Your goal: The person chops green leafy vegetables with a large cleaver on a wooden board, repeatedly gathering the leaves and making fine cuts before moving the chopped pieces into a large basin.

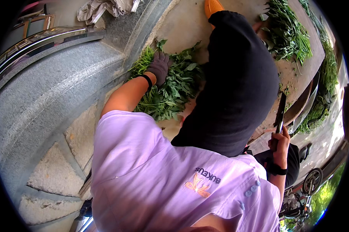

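My left hand (159, 68), in a dark knit glove, lies over a heap of leafy green stems (177, 87) on the floor beside the low wall. Its fingers are spread across the greens, and the thumb is partly hidden. A knife (281, 111) with a long dark blade points away from me, its handle in my right hand (280, 142), which is ungloved. Beyond the blade, a wooden board (296, 74) carries a bunch of leafy greens (290, 34) and small green scraps. My bent leg in black trousers (238, 81) comes between the two hands.
A grey stone wall (52, 75) curves along the left. Past the board's right edge lie more long green stems (328, 72) and part of a round container (303, 107). Crumpled cloth (105, 10) rests at the top. A motorcycle (296, 200) stands at lower right.
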`<state>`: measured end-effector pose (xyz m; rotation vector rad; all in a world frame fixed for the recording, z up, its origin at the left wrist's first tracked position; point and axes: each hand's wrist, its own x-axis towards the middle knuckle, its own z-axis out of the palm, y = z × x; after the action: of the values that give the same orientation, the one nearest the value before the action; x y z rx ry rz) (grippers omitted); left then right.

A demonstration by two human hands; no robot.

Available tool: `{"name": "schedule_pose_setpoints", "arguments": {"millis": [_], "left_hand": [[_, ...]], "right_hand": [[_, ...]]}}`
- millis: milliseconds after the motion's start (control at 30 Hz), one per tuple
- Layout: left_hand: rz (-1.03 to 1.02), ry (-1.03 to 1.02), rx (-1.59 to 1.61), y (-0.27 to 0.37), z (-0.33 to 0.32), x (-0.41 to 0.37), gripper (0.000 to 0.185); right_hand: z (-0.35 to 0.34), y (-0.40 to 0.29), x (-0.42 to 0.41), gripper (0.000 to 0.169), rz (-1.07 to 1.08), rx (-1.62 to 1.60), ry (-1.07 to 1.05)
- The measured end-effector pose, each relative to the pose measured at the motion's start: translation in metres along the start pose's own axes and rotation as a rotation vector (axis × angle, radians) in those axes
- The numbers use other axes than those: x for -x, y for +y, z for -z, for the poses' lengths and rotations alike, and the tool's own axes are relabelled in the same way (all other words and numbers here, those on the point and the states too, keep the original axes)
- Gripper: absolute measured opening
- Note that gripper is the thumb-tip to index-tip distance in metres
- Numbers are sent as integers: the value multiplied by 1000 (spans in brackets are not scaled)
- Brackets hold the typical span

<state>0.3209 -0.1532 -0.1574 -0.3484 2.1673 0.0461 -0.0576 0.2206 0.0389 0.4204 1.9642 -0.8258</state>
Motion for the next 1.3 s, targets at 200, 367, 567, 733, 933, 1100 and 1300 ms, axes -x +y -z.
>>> {"name": "schedule_pose_setpoints", "arguments": {"millis": [200,367,567,733,933,1100,1300], "left_hand": [[-40,160,154,0,-23,-21,92],[35,199,241,-2,-7,-32,92],[-44,-37,86,7,6,-12,80],[-200,-263,54,0,16,-2,99],[-166,-32,-74,12,-8,2,90],[-106,176,231,13,-64,-40,23],[-2,220,230,1,-38,-15,11]], "right_hand": [[-15,5,0,39,41,65,14],[-18,-5,4,46,-19,34,-4],[-13,-8,4,39,-7,-7,-2],[-13,-15,9,38,-20,-12,-17],[-6,-18,5,51,-73,-72,-44],[-7,-8,1,44,0,13,-37],[6,-6,-3,45,-12,34,-73]]}}
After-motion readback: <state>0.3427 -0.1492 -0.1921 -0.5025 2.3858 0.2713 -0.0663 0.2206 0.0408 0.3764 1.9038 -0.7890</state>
